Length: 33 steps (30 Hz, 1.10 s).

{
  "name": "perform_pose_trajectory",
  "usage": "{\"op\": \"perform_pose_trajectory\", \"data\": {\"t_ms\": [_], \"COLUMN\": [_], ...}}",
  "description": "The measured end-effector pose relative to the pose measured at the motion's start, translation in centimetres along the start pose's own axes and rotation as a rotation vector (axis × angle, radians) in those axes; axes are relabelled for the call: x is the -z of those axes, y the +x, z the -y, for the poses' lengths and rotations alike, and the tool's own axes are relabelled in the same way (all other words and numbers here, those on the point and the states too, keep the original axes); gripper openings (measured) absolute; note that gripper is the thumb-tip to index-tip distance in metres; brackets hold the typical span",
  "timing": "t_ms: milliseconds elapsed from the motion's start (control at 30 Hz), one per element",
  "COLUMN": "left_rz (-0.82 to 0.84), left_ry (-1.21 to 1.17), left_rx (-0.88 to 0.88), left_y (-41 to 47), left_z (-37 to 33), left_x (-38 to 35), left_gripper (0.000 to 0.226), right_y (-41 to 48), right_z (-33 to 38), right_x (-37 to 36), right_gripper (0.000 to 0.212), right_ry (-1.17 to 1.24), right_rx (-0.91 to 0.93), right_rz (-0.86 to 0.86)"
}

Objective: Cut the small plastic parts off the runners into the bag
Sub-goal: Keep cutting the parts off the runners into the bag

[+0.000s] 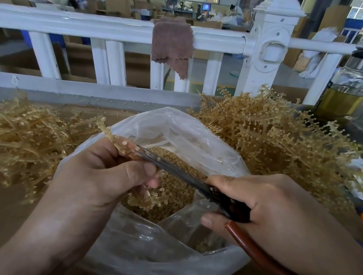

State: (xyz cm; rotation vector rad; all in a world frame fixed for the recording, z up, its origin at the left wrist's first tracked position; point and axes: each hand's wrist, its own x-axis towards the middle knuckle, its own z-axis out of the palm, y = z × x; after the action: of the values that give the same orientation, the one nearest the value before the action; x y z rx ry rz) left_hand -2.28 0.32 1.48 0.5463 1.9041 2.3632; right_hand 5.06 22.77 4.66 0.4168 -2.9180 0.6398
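My left hand [108, 173] grips a translucent amber runner [116, 139] lined with small parts and holds it over the open clear plastic bag [155, 254]. My right hand [278, 215] holds the scissors [192, 180] by their red-brown handles. The blades lie along the runner beside my left thumb. Loose cut parts [173, 191] fill the bottom of the bag. The runner's lower end sticks out below my left fingers, inside the bag's mouth.
A pile of amber runners [272, 138] rises at the back right, and another heap [12, 139] lies at the left. A white railing [98, 25] with a brown cloth [172, 43] runs behind. A glass bottle [349, 89] stands at the far right.
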Motion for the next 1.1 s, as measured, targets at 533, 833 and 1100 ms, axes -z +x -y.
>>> {"op": "perform_pose_trajectory", "data": {"t_ms": [533, 833, 1100], "left_rz": [0.001, -0.011, 0.025], "left_ry": [-0.003, 0.008, 0.048], "left_rx": [0.013, 0.08, 0.067], "left_y": [0.19, 0.21, 0.48], "left_z": [0.3, 0.26, 0.21], "left_x": [0.42, 0.45, 0.78], "left_gripper": [0.027, 0.039, 0.057], "right_y": [0.07, 0.1, 0.1], "right_z": [-0.12, -0.48, -0.69], "right_x": [-0.04, -0.15, 0.1], "right_gripper": [0.046, 0.036, 0.036], "right_ry": [0.032, -0.046, -0.057], "right_rx": [0.019, 0.047, 0.036], "right_rz": [0.003, -0.016, 0.011]}}
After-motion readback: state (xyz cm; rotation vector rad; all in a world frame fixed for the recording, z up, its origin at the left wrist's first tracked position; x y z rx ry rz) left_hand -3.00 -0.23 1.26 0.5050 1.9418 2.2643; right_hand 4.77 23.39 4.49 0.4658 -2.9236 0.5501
